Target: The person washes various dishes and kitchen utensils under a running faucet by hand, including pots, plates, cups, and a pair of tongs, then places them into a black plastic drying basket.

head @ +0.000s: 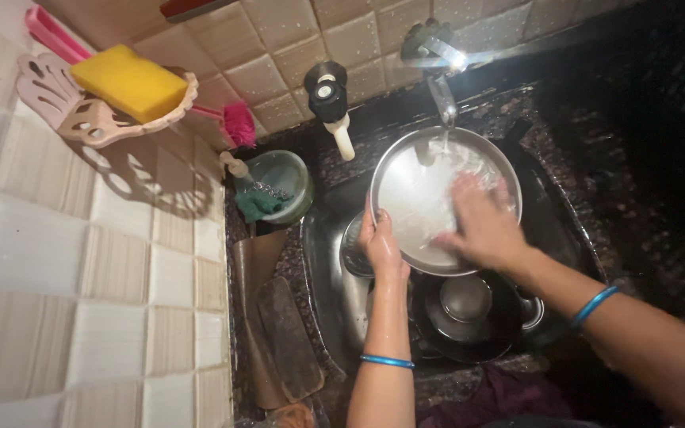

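Left hand (380,242): fingers curled closed in a grip, thumb on the near side, wrist straight, forearm rising almost vertically from the lower frame edge. Right hand (481,226): palm down, fingers spread flat and slightly blurred, forearm entering diagonally from the lower right. Both wrists carry a thin blue bangle.

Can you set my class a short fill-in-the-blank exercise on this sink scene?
1. The left hand grips the rim of a round steel ____.
2. The right hand rubs the inside of the plate under the ____.
3. The sponge on the wall rack is ____.

Missing words: plate; tap; yellow
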